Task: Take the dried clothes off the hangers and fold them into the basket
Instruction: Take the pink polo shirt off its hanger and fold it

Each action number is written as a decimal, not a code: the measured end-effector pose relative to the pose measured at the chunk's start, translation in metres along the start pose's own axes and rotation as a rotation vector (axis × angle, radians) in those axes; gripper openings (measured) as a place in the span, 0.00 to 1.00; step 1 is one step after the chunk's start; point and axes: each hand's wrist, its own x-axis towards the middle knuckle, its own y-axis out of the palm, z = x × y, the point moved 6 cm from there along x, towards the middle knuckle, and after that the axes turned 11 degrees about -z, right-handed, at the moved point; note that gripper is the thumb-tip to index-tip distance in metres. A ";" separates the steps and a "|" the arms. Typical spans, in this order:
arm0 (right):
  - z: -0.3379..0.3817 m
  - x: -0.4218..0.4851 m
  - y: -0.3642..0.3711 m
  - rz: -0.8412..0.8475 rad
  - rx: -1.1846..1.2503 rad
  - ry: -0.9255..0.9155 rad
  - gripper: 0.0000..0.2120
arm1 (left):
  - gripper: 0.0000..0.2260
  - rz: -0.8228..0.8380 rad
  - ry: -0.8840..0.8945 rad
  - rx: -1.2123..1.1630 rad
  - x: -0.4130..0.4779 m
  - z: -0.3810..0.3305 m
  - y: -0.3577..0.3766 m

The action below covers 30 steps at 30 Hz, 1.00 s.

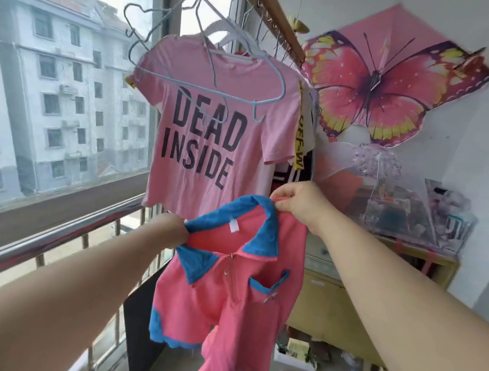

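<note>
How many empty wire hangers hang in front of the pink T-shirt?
2: one pale blue wire hanger at the upper left by the window, one across the pink T-shirt chest. More may hide behind.

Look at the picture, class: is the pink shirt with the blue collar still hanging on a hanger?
No: the pink shirt with the blue collar is off any hanger, held up at its shoulders by the left hand and right hand.

"DEAD INSIDE" on pink T-shirt (209, 138); partial "OFF-W" on yellow strap (301, 143)
</note>
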 end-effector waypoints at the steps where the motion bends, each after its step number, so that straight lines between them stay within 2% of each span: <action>1: -0.003 0.000 0.001 -0.003 -0.022 0.007 0.09 | 0.15 -0.025 -0.022 0.014 0.001 0.005 -0.006; 6: -0.011 -0.002 0.012 0.018 -0.101 0.018 0.05 | 0.16 -0.025 -0.129 -0.034 0.007 0.015 -0.018; 9: -0.013 0.001 0.016 0.001 -0.182 0.015 0.04 | 0.16 -0.034 -0.139 -0.260 0.008 0.016 -0.023; 10: -0.014 0.003 0.016 -0.010 -0.194 0.013 0.04 | 0.14 -0.040 -0.137 -0.376 0.005 0.016 -0.024; 12: -0.015 0.005 0.014 -0.026 -0.197 0.016 0.05 | 0.08 -0.045 -0.246 -0.700 0.009 0.025 -0.020; 13: -0.015 0.006 0.013 -0.031 -0.196 0.018 0.06 | 0.07 -0.046 -0.223 -0.722 0.011 0.026 -0.019; 16: -0.018 0.006 0.010 -0.034 -0.213 0.015 0.06 | 0.15 0.045 -0.218 -0.787 0.018 0.033 -0.008; 17: -0.020 0.005 0.009 -0.033 -0.222 0.020 0.07 | 0.18 0.105 -0.161 -0.781 0.019 0.032 -0.006; 19: -0.029 0.003 0.008 -0.028 -0.244 0.045 0.08 | 0.14 0.186 0.024 -0.635 0.014 0.029 -0.011; 20: -0.034 0.002 0.008 -0.022 -0.253 0.063 0.09 | 0.10 0.196 0.106 -0.519 0.014 0.029 -0.012; 22: -0.044 0.000 0.010 -0.008 -0.250 0.099 0.12 | 0.12 0.114 0.194 -0.302 0.017 0.031 -0.017; 26: -0.053 -0.003 0.016 0.022 -0.225 0.148 0.08 | 0.18 -0.048 0.224 -0.175 0.019 0.026 -0.024; 28: -0.057 -0.004 0.018 0.024 -0.236 0.173 0.09 | 0.19 -0.081 0.202 -0.158 0.018 0.025 -0.024; 30: -0.057 -0.007 0.022 0.026 -0.227 0.196 0.08 | 0.17 -0.046 0.180 -0.208 0.019 0.023 -0.017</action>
